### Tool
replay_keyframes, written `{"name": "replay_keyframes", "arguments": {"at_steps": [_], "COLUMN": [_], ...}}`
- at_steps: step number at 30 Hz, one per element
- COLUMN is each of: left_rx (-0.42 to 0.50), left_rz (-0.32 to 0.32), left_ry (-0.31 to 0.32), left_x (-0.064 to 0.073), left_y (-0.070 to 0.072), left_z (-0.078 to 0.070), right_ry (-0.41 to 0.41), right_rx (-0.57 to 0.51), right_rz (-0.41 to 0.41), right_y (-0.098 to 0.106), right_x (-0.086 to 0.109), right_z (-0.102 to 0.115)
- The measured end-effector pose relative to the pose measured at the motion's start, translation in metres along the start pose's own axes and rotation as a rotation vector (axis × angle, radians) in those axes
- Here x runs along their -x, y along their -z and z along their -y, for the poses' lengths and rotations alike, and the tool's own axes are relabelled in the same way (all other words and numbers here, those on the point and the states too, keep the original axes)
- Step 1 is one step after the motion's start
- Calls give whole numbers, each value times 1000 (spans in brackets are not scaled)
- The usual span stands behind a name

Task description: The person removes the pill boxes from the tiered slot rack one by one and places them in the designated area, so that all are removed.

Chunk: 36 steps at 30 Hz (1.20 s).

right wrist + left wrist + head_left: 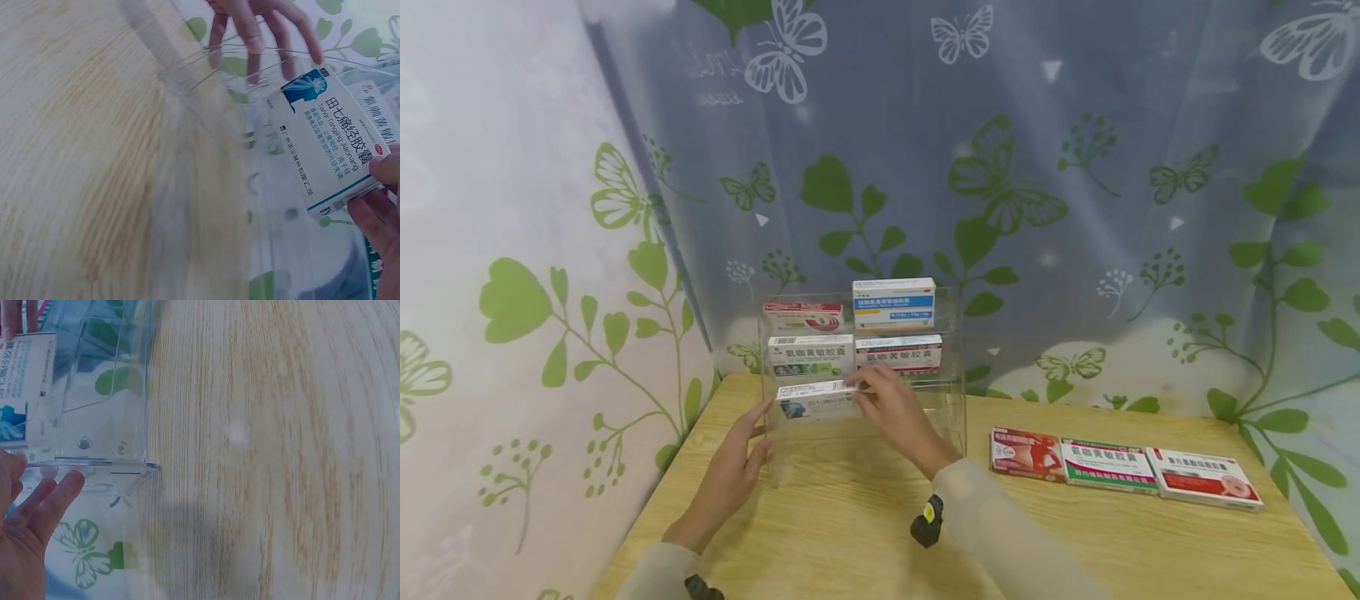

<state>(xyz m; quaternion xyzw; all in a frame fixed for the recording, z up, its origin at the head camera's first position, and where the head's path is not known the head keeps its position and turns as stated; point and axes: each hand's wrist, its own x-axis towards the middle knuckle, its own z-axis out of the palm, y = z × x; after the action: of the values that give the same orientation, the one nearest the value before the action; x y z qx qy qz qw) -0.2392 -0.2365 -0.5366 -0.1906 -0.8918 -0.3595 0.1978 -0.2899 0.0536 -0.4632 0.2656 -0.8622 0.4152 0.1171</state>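
A clear tiered display rack [805,450] stands on the table with medicine boxes on its steps. My right hand [895,412] pinches one end of a white medicine box [331,140] with a blue picture, thumb on its front and fingers beneath. This box lies over the lower front tier, slightly tilted. My left hand [733,462] is at the rack's left side, its fingers extended along the clear side panel [94,464]. One left fingertip [317,57] reaches the box's near corner in the right wrist view.
Above are two white capsule boxes [811,357] [898,354], with a red-and-white box [803,318] and a blue-and-white box [893,305] on the top tier. To the right, a red box [1027,454], a green-and-white box [1108,465] and a white-and-red box [1204,477] lie in a row. A patterned curtain [1075,275] hangs behind.
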Motion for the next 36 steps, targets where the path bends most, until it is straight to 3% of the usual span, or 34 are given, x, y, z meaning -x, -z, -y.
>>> {"name": "replay_keyframes", "arguments": {"at_steps": [9,19,24,29,36], "left_rx": [19,30,26,16,23], "left_rz": [13,-5,6,4,-1], "left_ry": [17,-2,-3,1,1], "left_x": [3,2,2,3,2], "left_y": [0,2,0,0,-2], "left_z": [2,3,3,3,5], "right_ry": [60,38,4,-85,-197], "right_rx": [-38,-45,-57,-52,90], "right_rz": [-109,-195,-205,-202,-185], "right_y": [29,85,117,150,186], "right_x": [2,21,43,69,115], "right_z": [9,10,0,-15,-40]}}
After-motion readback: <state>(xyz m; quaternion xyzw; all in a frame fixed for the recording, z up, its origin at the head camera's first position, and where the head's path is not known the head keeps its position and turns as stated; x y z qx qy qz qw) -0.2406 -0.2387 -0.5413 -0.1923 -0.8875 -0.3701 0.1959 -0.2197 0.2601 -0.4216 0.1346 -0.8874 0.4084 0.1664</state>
